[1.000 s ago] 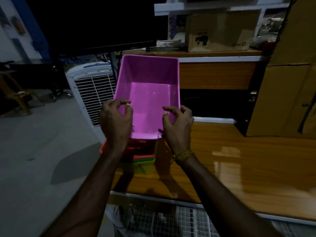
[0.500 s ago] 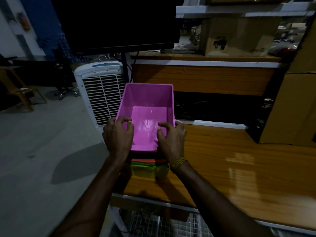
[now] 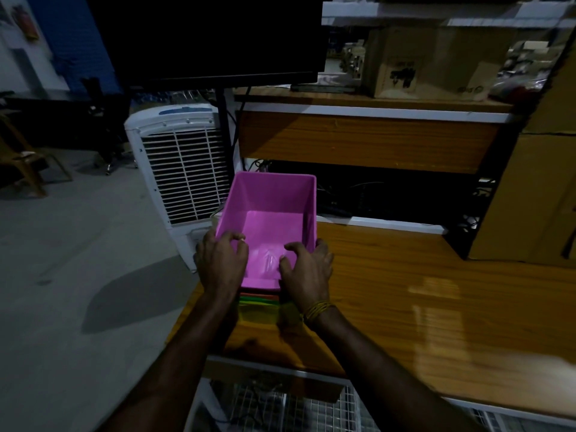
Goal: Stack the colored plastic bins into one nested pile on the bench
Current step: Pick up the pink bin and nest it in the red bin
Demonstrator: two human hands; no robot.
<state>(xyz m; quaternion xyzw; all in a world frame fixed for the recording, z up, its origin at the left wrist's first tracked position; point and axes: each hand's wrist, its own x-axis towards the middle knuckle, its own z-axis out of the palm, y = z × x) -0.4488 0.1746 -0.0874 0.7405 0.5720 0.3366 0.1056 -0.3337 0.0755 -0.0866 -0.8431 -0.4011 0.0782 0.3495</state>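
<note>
A pink plastic bin [image 3: 271, 219] sits nested on top of a pile of bins [image 3: 258, 302] at the left end of the wooden bench [image 3: 405, 300]. Only red, green and yellow rims of the lower bins show beneath it. My left hand [image 3: 223, 260] grips the pink bin's near left corner, fingers curled over the rim. My right hand [image 3: 307, 266] grips the near right corner the same way. A yellow thread band circles my right wrist.
A white air cooler [image 3: 184, 169] stands on the floor just left of the bench. A raised wooden shelf [image 3: 367, 138] runs behind, with cardboard boxes [image 3: 427, 60] on it. More large cartons [image 3: 530, 198] stand at the right. A dark monitor [image 3: 215, 39] hangs above.
The pink bin has come down from a raised, tilted hold into the pile of bins. Both hands stayed on its near corners and followed it down.
</note>
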